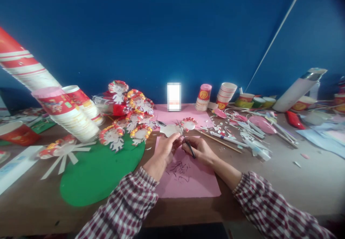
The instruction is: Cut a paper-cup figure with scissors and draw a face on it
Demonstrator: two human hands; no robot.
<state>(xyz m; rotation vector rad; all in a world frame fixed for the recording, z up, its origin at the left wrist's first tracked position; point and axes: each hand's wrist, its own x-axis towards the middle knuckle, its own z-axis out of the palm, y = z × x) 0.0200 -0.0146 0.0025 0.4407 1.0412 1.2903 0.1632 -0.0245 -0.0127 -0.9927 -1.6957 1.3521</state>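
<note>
1. A brown surface [237, 199] spreads out on either side of both grips, and a plain blue wall [134, 27] rises beyond them (one pale line slants across it, up and to the right of the right grip).
2. Two bare hands are at work: the right grip [199, 149] is closed round one pair of dark-handled scissors [192, 152], blades pointing away from it; the left grip [166, 147] has its fingers drawn together at the near edge of one white paper piece [169, 129], though whether they pinch it I cannot tell.
3. Two pink sheets: one, marked with dark lines, lies under both grips [199, 187]; the other is just beyond them [164, 111].
4. One green mat [99, 174], left of the left grip.
5. At least six frilled paper figures [111, 138] heaped beyond and left of the left grip, some overlapping.
6. Five cup stacks: three leaning well left of the left grip [72, 118], two beyond the right grip [204, 97].
7. One white bottle [293, 91], far right of the right grip; nearer it, paper scraps [252, 134] too many to count.
</note>
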